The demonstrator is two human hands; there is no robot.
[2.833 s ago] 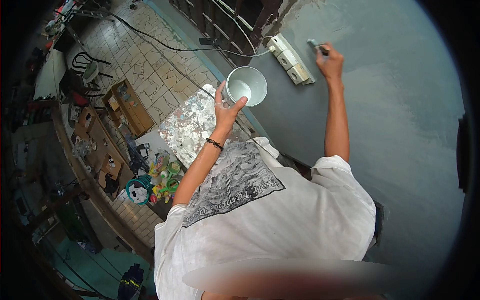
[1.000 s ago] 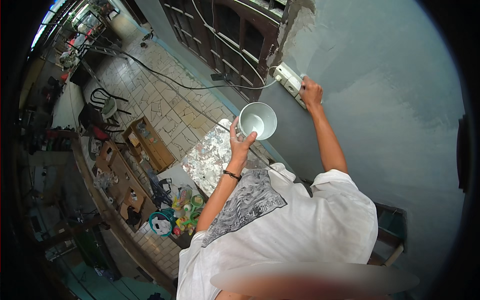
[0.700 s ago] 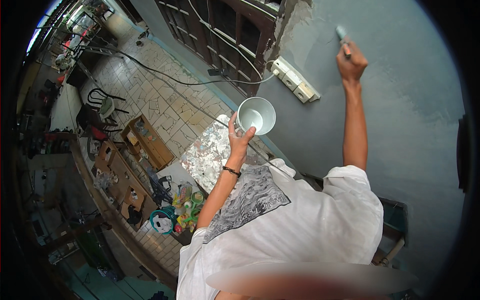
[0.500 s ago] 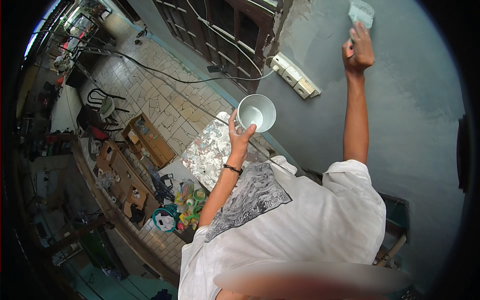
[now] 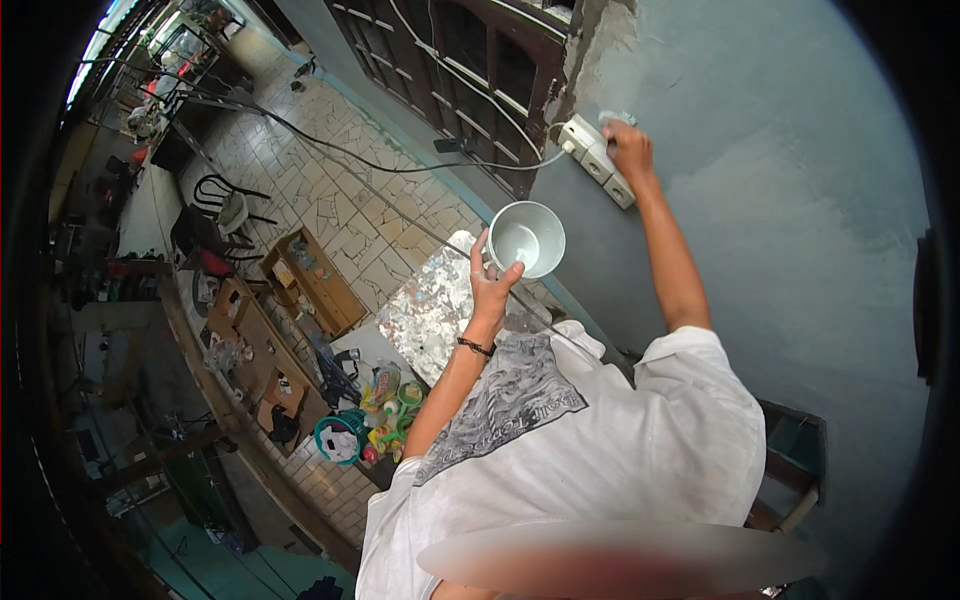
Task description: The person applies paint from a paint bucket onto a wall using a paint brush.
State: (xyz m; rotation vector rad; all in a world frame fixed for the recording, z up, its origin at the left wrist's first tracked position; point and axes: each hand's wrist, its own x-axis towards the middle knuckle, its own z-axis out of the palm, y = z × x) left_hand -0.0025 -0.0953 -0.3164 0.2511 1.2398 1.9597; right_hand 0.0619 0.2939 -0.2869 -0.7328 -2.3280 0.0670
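My left hand (image 5: 492, 292) grips a pale round pot (image 5: 527, 240), its thumb over the near rim and its fingers along the left side. A little whitish liquid shows at the bottom of the pot. On the grey wall (image 5: 740, 190), my right hand (image 5: 630, 152) is closed around a paintbrush (image 5: 617, 118). Only the pale bristle end shows past the fist; the fingers hide the grip. The brush is beside the upper end of a white socket strip (image 5: 597, 160) fixed to the wall. A lighter wet-looking patch spreads over the wall to the right.
A dark wooden window frame (image 5: 490, 70) stands left of the strip. Cables (image 5: 400, 168) run from it across the view. A paint-spattered board (image 5: 425, 310) lies below the pot. Wooden furniture (image 5: 315, 285) and a teal basket (image 5: 340, 437) stand on the tiled floor to the left.
My right hand has brought the brush left and down across the wall, from high on the right to beside the socket strip. My left hand still holds the pot in nearly the same place.
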